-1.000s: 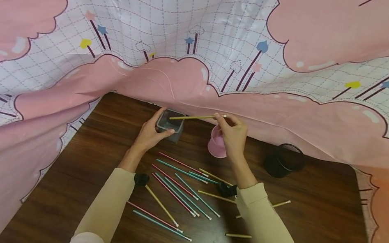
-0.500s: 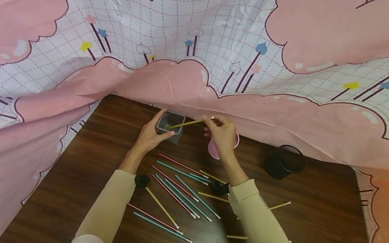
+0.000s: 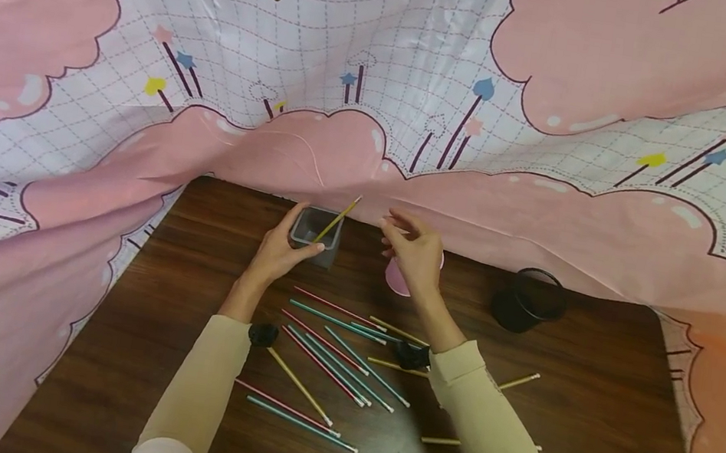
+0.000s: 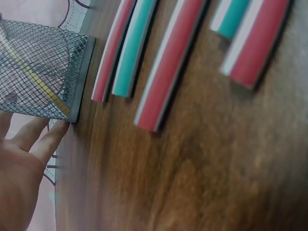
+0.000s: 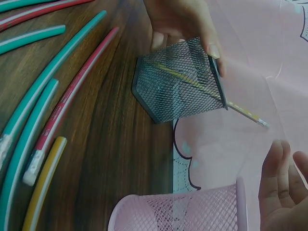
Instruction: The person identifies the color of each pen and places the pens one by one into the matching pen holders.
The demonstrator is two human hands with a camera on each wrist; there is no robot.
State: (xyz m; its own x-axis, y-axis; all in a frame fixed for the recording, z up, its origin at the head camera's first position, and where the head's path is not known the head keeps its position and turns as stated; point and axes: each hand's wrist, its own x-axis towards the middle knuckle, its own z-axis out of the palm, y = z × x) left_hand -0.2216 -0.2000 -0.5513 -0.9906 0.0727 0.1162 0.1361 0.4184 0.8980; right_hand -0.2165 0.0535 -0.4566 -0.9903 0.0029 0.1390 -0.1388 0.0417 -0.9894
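My left hand [image 3: 276, 253] holds the square grey mesh pencil holder [image 3: 325, 257] at the back left of the table, its thumb at the near rim and its fingers along the left side. One yellow pencil [image 3: 346, 211] leans inside that holder, eraser end up and out past the rim; through the mesh [image 4: 36, 53] its lower end shows at the bottom in the left wrist view. My right hand [image 3: 417, 257], with nothing in it, hovers just right of the holder, fingers loosely bent and apart. Below it stands a pink mesh cup [image 3: 399, 279], partly hidden by the hand.
Red, teal and yellow pencils lie scattered over the middle of the dark wooden table [image 3: 171, 354], such as a teal pencil [image 3: 302, 425] near the front. A round black mesh cup [image 3: 518, 310] stands at the back right. A patterned cloth [image 3: 546, 213] hangs behind the table.
The yellow pencil went from my right hand's pinch into the grey holder and now leans there by itself. My right hand moved left, then let go. The left hand stayed at the holder.
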